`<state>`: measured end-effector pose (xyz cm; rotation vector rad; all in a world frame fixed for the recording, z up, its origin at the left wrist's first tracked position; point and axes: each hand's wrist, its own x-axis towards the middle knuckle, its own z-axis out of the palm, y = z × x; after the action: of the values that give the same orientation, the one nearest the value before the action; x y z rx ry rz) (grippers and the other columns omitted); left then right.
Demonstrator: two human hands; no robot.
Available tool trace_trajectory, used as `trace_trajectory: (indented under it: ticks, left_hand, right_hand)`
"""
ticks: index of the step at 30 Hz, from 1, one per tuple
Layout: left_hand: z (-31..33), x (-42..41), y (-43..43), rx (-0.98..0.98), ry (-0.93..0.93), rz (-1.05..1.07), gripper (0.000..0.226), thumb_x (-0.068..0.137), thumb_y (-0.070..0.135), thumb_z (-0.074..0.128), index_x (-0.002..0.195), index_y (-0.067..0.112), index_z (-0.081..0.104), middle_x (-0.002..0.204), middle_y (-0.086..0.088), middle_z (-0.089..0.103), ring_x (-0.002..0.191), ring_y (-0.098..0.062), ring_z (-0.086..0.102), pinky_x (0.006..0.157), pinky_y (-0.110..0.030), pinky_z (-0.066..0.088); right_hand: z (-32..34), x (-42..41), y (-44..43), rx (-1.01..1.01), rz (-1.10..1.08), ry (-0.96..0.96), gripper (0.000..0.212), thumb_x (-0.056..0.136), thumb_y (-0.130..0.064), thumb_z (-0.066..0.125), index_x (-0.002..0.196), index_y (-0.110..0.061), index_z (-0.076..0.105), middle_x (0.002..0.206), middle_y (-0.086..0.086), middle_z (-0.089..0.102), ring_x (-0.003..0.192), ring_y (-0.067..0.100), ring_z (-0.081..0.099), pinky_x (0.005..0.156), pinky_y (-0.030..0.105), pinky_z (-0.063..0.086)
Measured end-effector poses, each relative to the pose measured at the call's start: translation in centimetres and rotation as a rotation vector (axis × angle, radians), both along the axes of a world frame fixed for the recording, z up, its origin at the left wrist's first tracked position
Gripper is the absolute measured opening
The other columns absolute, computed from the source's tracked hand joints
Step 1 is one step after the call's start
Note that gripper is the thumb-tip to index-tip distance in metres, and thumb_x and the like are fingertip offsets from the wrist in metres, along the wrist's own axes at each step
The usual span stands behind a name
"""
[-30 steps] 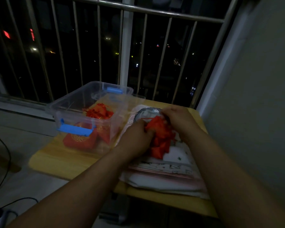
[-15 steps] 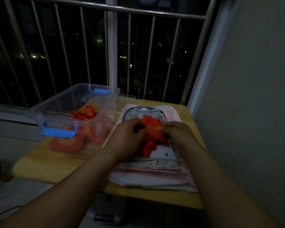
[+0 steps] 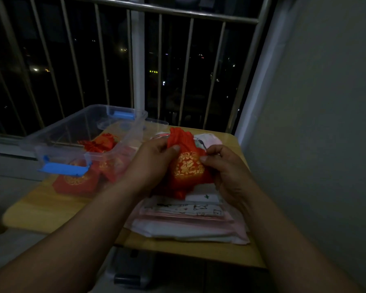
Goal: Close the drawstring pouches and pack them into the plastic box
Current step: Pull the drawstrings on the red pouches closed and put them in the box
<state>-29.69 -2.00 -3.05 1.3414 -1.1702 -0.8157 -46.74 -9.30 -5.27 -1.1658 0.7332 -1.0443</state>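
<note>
Nearest on the yellow wooden table point(image 3: 51, 210), a stack of folded cloths point(image 3: 188, 227) fills its right half. Above the stack, the left hand point(image 3: 150, 163) grips one side of a red drawstring pouch point(image 3: 188, 169) with gold embroidery, while the right hand point(image 3: 226, 172) pinches the other. Further left stands the clear plastic box point(image 3: 72, 130), other red pouches point(image 3: 99, 144) inside. Behind run a metal railing point(image 3: 178, 15) against night lights and a grey wall point(image 3: 315, 123).

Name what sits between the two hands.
The red drawstring pouch, gripped by the left hand and right hand above the folded cloths; head view shows it.
</note>
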Motion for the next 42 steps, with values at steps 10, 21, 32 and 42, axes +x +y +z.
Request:
trace_trajectory:
  ticks: [10,21,32,42]
  left_hand:
    - [0.0,-1.1,0.2,0.090,0.210,-0.162,0.017,0.105,0.019,0.056,0.112,0.023,0.071,0.102,-0.006,0.079,0.092,-0.024,0.078,0.081,-0.044,0.063]
    - [-0.7,-0.4,-0.5,0.123,0.128,-0.032,0.035,0.108,0.033,0.051,0.104,0.007,0.074,0.082,-0.008,0.078,0.079,-0.024,0.077,0.082,-0.042,0.061]
    - [-0.6,0.2,-0.4,0.069,0.097,0.053,0.047,0.107,0.043,0.048,0.092,0.005,0.072,0.078,-0.014,0.074,0.075,-0.034,0.072,0.077,-0.043,0.056]
    - [-0.5,-0.5,-1.0,0.113,0.541,0.132,0.043,0.108,0.035,0.048,0.082,0.006,0.065,0.085,-0.009,0.077,0.072,-0.017,0.074,0.069,-0.032,0.059]
  right_hand:
    - [0.0,0.1,0.7,0.255,0.073,-0.038,0.028,0.099,-0.022,0.064,0.123,-0.009,0.068,0.114,0.018,0.076,0.105,0.036,0.074,0.096,0.055,0.056]
    - [-0.4,1.2,0.4,0.269,-0.014,-0.043,0.027,0.098,-0.031,0.068,0.119,-0.016,0.075,0.113,0.013,0.078,0.106,0.033,0.074,0.098,0.055,0.056]
    - [-0.4,0.5,0.2,0.351,-0.075,-0.155,0.019,0.097,-0.031,0.068,0.103,-0.019,0.080,0.112,0.004,0.077,0.109,0.028,0.071,0.088,0.050,0.059]
    - [-0.6,-0.1,0.0,0.397,-0.171,-0.328,0.037,0.102,-0.020,0.056,0.070,-0.011,0.072,0.090,0.008,0.078,0.071,0.016,0.064,0.073,0.028,0.049]
